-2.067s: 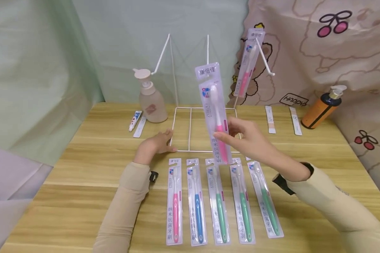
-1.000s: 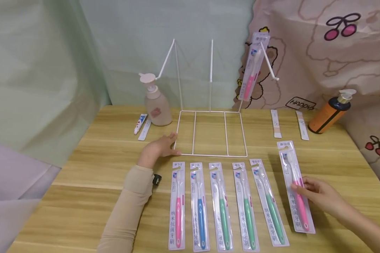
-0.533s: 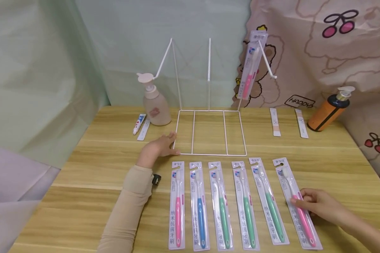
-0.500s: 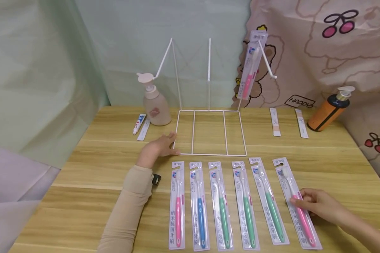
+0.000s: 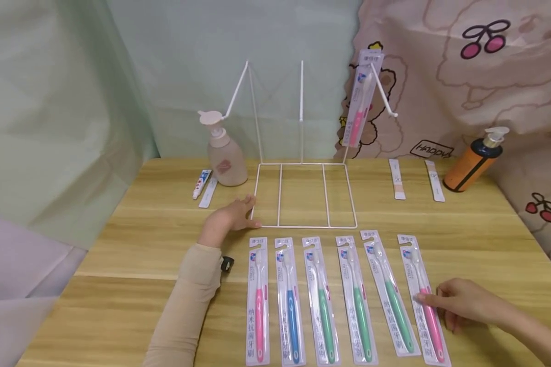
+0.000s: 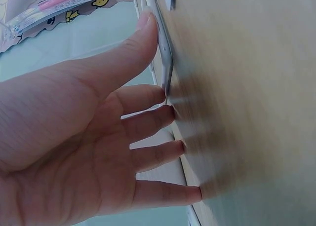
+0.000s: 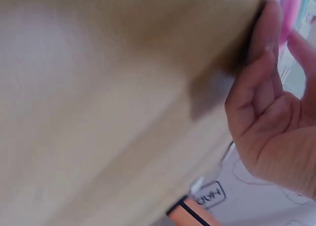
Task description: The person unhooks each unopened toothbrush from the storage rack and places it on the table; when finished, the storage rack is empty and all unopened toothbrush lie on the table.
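Six packaged toothbrushes lie in a row at the table's front. The rightmost, a pink toothbrush pack [image 5: 423,300], lies flat, and my right hand [image 5: 429,302] touches its handle with its fingertips, the other fingers loosely curled. In the right wrist view the fingertips [image 7: 269,18] meet the pink pack [image 7: 291,4]. My left hand [image 5: 243,214] rests flat on the table, thumb and fingers against the front left corner of the white wire rack [image 5: 303,226]. The left wrist view shows that rack wire [image 6: 165,63] against the thumb. Another pink pack [image 5: 360,102] hangs on the rack's right hook.
The row also holds a pink pack [image 5: 258,300], a blue pack [image 5: 289,300] and three green ones [image 5: 358,300]. A beige pump bottle [image 5: 222,153] and small tube [image 5: 201,183] stand back left. An orange pump bottle [image 5: 470,163] and two strips [image 5: 396,178] are back right.
My right hand brought the pink pack down from in front of the rack to the right end of the row and laid it flat. The left hand stayed put.
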